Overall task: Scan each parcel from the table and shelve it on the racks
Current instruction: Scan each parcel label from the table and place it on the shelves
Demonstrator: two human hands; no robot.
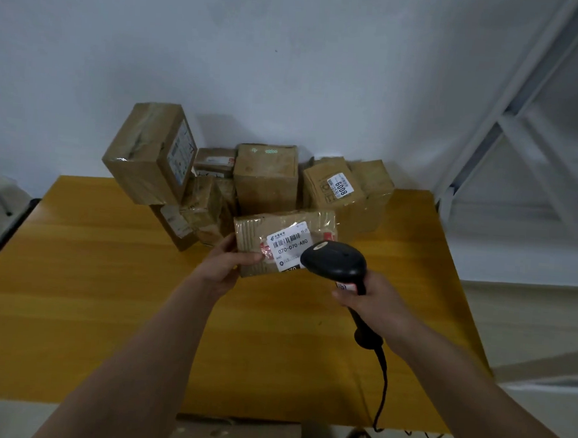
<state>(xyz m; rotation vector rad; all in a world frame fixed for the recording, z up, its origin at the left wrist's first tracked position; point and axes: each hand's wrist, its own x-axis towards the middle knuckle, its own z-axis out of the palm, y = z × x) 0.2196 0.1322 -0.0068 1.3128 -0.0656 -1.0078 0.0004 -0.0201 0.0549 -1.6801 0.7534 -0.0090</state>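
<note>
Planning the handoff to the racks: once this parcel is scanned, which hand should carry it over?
The left hand, probably: it already grips the flat brown cardboard parcel by its left edge, while the right hand is occupied holding the black handheld scanner.

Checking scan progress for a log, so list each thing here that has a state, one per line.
Labelled parcel: tilted, label up, held at its left edge.
Left hand: gripping the parcel.
Right hand: gripping the scanner handle.
Scanner: aimed at the label.
Parcel pile: unshelved, on the table.
</note>
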